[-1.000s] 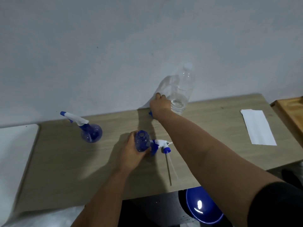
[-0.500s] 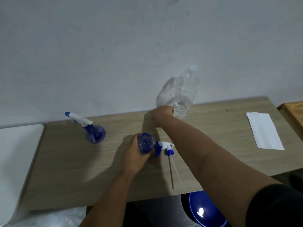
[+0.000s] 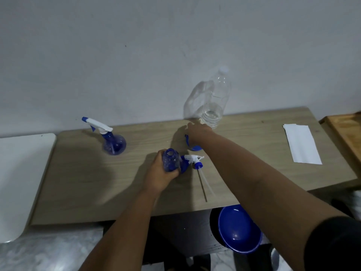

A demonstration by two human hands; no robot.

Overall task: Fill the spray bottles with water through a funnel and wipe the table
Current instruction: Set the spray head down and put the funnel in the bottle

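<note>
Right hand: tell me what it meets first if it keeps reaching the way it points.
Probably the clear water bottle, just beyond the right hand toward the wall. The blue funnel lies under the wrist, not ahead. Depth is unclear.

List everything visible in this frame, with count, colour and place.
Spray bottle: 1, blue with white trigger, table left rear.
Open bottle: 1, blue, table centre, in left hand.
Spray head: 1, white and blue, lying right of the open bottle.
Funnel: 1, blue, under right hand, mostly hidden.
Water bottle: 1, clear, at the wall.
Paper: 1, white, table right.
Table: 1, light wood.
Basin: 1, blue, below the table.
Left hand: gripping the open bottle.
Right hand: at the funnel.
</note>
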